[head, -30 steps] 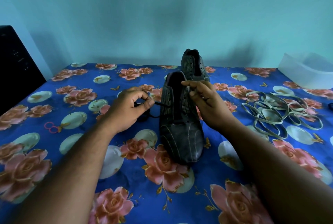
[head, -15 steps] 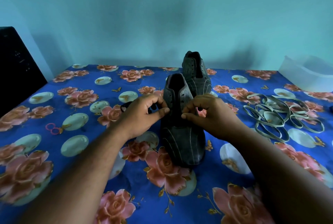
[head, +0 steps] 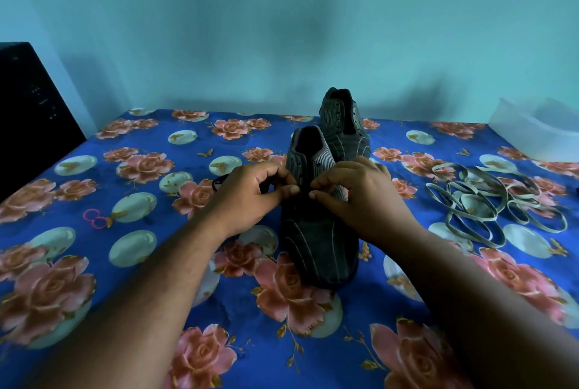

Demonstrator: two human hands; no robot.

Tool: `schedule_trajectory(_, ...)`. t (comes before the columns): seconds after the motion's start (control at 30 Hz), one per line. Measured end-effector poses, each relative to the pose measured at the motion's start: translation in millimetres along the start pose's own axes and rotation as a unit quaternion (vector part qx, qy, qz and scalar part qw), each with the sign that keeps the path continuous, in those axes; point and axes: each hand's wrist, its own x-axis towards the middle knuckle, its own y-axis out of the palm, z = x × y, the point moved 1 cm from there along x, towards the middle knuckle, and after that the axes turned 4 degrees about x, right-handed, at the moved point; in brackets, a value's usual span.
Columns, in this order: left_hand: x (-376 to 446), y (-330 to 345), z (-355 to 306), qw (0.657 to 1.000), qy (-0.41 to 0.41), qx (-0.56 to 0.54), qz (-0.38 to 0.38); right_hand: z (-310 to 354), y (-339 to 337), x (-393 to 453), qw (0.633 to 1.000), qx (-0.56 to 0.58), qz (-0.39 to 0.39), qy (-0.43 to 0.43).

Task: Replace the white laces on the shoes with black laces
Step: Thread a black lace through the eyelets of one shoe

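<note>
Presently, one container is in view: a translucent white tub (head: 539, 131) at the far right of the table, close to the wall; its contents cannot be made out. The table carries a blue floral cloth (head: 131, 263), whose far edge meets the teal wall (head: 282, 28), while a black object (head: 28, 113) stands past its left edge. Open cloth lies to the left of the hands, marked only by two small pink rings (head: 95, 218), and in the near foreground between the forearms. The near shoe (head: 316, 238) stands at table centre, toe toward the viewer, dark with pale stripes, its eyelet rows showing no white lace. The second shoe (head: 343, 128) stands just behind it, likewise dark and striped. The white laces (head: 498, 203) lie loosely coiled on the cloth to the right, apart from both shoes. The left hand (head: 250, 197) is curled, thumb and forefinger pinching the black lace (head: 221, 182) at the near shoe's left eyelet row; a loop of that lace shows just left of the hand. The right hand (head: 360, 197) is also curled, fingertips pinched together at the right eyelet row; what it holds cannot be told.
</note>
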Motion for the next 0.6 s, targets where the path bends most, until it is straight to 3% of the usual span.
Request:
schedule_trajectory(0.13, -1.7, 0.0, -5.6, 1.0, 0.011, 0.01, 0.002, 11.1, 1.5, 2.7, 0.996, -0.078, -0.036, -0.028)
schedule_trajectory(0.33, 0.3, -9.9, -8.3, 0.987, 0.11, 0.113, -0.039, 4.5, 4.9, 3.6, 1.0, -0.009, -0.009, -0.003)
schedule_trajectory(0.6, 3.5, -13.8, -11.6, 0.938, 0.197, 0.27, -0.094, 7.8, 3.6, 7.0, 1.0, -0.025, 0.003, 0.009)
